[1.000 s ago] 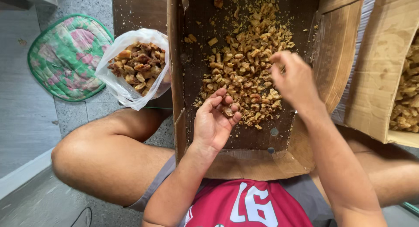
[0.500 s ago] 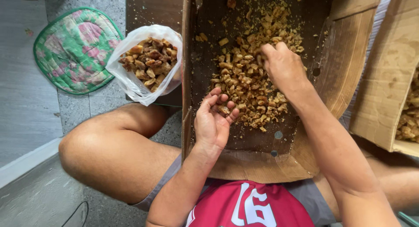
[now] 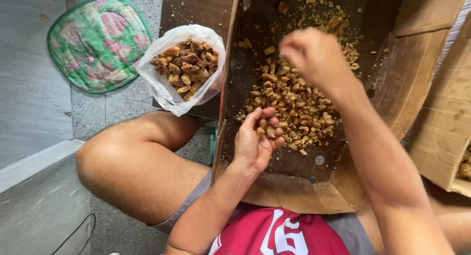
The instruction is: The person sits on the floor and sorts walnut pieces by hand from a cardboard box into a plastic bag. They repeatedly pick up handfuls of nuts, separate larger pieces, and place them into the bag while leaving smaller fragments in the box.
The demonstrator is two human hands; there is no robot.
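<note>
1. Across the dark floor of the large open brown cardboard box (image 3: pixel 392 103) on the person's lap lies a spread of small tan and brown nut pieces (image 3: pixel 299 103), thickest at the middle and thinning to crumbs toward the far edge.
2. At the near edge of that spread, the left hand (image 3: pixel 255 142) is cupped palm up, fingers curled loosely around a few of the pieces; the cupping seems meant to keep them from rolling off.
3. Over the far part of the spread hangs the right hand (image 3: pixel 314 56), blurred, fingers bunched and pointing down; whether it pinches anything cannot be told.
4. Just beside the box's left wall sits a thin white plastic bag (image 3: pixel 184 71), mouth open, filled with larger brown chunks (image 3: pixel 185 68), seemingly within easy reach of the left hand.
5. Farther left on the grey speckled floor (image 3: pixel 93 117) lies a round green-and-pink flowered cloth mat (image 3: pixel 98 41).
6. At the right edge, a second cardboard box (image 3: pixel 441 132) shows a few more pieces in its corner.
</note>
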